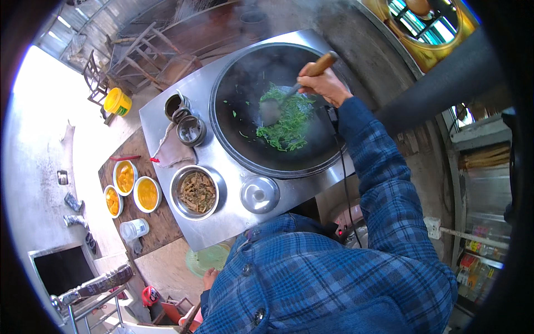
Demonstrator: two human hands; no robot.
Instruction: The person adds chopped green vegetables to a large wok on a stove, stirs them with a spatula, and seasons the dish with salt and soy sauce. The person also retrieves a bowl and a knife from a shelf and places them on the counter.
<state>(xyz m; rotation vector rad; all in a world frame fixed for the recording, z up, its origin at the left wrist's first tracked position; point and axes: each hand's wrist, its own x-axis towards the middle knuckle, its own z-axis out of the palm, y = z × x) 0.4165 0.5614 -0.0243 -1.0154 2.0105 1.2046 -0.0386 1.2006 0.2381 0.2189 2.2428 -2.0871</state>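
My right hand (320, 83) is closed around the wooden handle of a wok spatula (292, 92), above a large black wok (238, 135). Its metal blade rests among shredded green vegetables (288, 129) in the middle of the wok, partly veiled by steam. Low at my side, my left hand (210, 277) shows only in part beside a pale green plastic basket (206, 259); whether it grips the basket is unclear. A steel bowl of cooked brown food (197, 192) and a round metal lid (259, 194) stand on the steel stove top (228, 223) before me.
Two jars (191, 130) and a cloth (177, 150) lie left of the wok. Bowls of orange food (147, 194) and a plastic tub (134, 228) sit on a wooden table (162, 234). A black cable (346, 188) hangs at the stove's right; a thick dark pipe (442, 83) rises beyond my arm.
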